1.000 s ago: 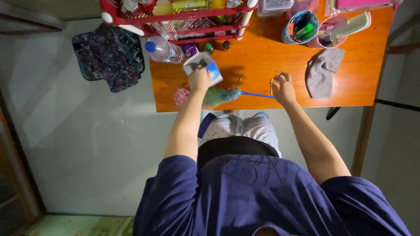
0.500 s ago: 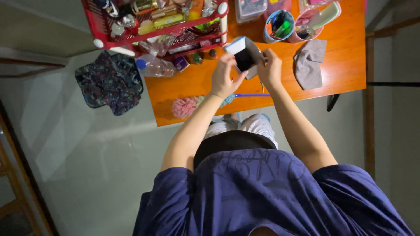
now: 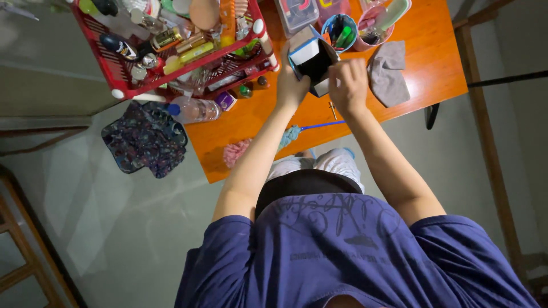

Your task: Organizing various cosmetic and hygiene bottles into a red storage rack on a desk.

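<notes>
I hold a small white and blue box (image 3: 311, 57) with a dark face above the orange table (image 3: 422, 74). My left hand (image 3: 290, 85) grips its left side. My right hand (image 3: 348, 84) holds its lower right edge, fingers curled on it. Under my forearms a duster with a blue handle (image 3: 319, 125) and a pink and teal fluffy head (image 3: 235, 152) lies near the table's front edge. A small metal piece (image 3: 333, 108) rests on the table just below the box.
A red rack (image 3: 123, 80) full of bottles and tubes stands at the table's left. A clear plastic bottle (image 3: 194, 109) lies beside it. Two cups with pens (image 3: 340, 28) and a grey cloth (image 3: 389, 74) sit at the right. A dark patterned fabric piece (image 3: 145, 140) hangs off the left edge.
My left hand lifted the box from the table and my right hand left the duster handle to join it. Both hands now hold the box farther over the table.
</notes>
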